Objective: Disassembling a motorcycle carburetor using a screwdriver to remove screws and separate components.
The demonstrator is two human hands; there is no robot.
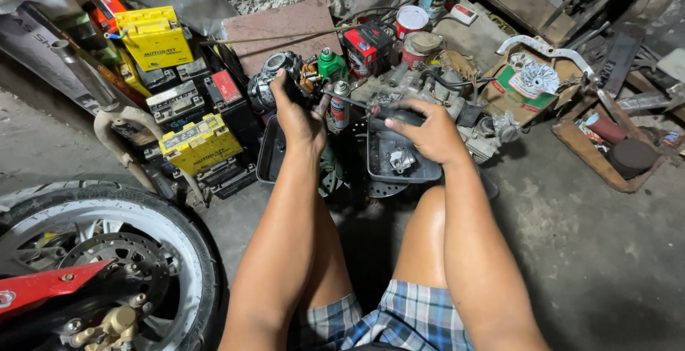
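We hold the carburetor (pixel 275 73) in the left grip (pixel 300 119), fingers wrapped around its body. Our right grip (pixel 428 133) is closed on a screwdriver (pixel 357 105), its tip pointing toward the carburetor. A dark tray (pixel 399 169) sits just below the right grip.

A motorcycle repair workshop: a front wheel with brake disc (pixel 107 265) at eight o'clock, stacked batteries (pixel 193 119) at ten, engine parts (pixel 457 101) and oil-stained concrete floor (pixel 599 251) at four.
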